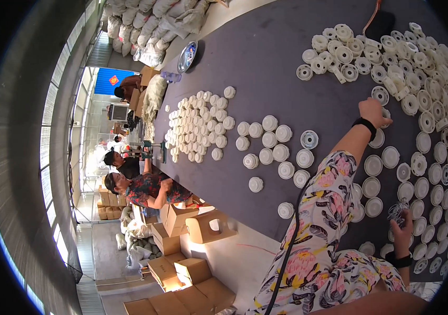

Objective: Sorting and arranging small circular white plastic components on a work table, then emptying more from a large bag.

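Note:
My left hand (373, 113) reaches out over the dark table, its fingers closed at the edge of a round white plastic part (386, 114) that they partly hide. Just above it lies another ring-shaped part (380, 95). Closer to my body, my right hand (402, 226) grips a bunch of thin, shiny, metal-looking pieces (398, 210); their exact kind is too small to tell. Rows of round white plastic parts (373, 187) lie around both hands, some behind my left forearm. Several at the right edge carry a silvery ring (447, 175).
A large heap of cream plastic parts (413, 68) covers the far right of the table (266, 58). Stacked white caps (198, 123) stand at the left, near a green hand press (154, 149). A metal bowl (187, 56) sits at the edge. Co-workers (148, 189) and cardboard boxes (179, 220) are beyond.

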A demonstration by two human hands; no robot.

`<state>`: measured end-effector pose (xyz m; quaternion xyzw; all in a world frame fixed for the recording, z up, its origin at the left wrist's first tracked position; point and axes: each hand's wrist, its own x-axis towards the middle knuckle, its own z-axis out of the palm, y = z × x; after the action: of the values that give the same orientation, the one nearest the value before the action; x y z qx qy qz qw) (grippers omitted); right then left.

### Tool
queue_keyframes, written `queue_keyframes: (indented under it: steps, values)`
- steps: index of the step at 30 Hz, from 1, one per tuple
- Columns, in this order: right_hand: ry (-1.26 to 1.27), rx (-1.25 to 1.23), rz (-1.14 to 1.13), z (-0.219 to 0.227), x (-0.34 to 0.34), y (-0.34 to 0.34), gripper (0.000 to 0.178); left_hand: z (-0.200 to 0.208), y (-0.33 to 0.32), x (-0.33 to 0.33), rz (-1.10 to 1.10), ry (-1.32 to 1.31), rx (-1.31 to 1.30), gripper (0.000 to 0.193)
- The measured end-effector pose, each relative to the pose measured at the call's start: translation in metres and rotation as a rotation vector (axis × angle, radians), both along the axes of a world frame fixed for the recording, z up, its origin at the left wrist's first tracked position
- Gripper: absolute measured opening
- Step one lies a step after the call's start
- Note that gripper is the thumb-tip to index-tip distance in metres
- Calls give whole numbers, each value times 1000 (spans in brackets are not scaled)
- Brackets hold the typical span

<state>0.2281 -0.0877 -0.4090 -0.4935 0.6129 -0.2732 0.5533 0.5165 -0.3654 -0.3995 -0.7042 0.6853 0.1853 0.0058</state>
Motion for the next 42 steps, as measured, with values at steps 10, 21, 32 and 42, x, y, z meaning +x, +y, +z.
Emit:
queue_keyframes:
  steps: [10, 21, 32, 42]
  values:
    - [36, -16, -21, -1, -10, 6, 51, -9, 2, 1, 30, 243, -4, 74]
    - [91, -34, 5, 3, -15, 13, 54, -9, 52, 75, 222, 309, -163, 67]
    - [91, -138, 45, 41, 9, -4, 46, 17, 70, 104, 215, 314, -138, 49]
    - [85, -95, -7, 43, 6, -1, 47, -3, 54, 76, -139, 117, -343, 54]
